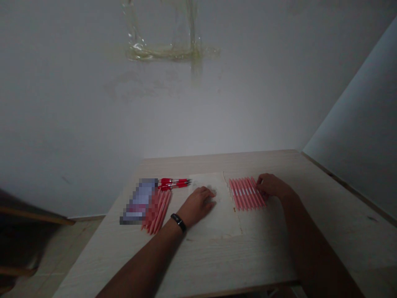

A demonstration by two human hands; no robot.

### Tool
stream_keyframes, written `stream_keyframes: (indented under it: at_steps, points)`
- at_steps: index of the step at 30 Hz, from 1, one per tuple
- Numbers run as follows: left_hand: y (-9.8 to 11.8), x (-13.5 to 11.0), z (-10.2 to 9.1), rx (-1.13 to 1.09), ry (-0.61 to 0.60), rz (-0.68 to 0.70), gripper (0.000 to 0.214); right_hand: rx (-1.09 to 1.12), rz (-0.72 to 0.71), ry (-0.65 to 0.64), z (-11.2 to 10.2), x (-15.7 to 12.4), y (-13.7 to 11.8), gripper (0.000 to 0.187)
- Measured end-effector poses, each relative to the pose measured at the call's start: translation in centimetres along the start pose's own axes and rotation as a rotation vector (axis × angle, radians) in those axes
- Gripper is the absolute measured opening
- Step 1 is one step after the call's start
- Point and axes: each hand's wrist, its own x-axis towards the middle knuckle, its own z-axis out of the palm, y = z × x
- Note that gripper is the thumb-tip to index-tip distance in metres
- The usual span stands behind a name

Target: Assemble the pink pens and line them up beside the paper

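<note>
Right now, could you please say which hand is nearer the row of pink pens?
The right hand, at the right end of the pen row; the left hand is apart, to its left.

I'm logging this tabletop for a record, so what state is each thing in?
Left hand: over the pale sheet, fingers loosely bent
Right hand: at the right end of the pink pen row, grip unclear
Pink pen row: side by side, lined up
Left-side pink pens: bunched, slanting
Red pens: lying clustered
Pale sheet: flat
Wristband: worn
Wall tape: yellowed, wrinkled
</note>
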Motion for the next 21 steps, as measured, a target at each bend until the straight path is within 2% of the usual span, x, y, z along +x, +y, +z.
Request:
stream_keyframes:
  at_steps: [21]
  points:
    - [0.06,0.06,0.01,0.003,0.007,-0.001,0.017,-0.032,0.011,-0.057,-0.42,-0.72,-0.93,0.02]
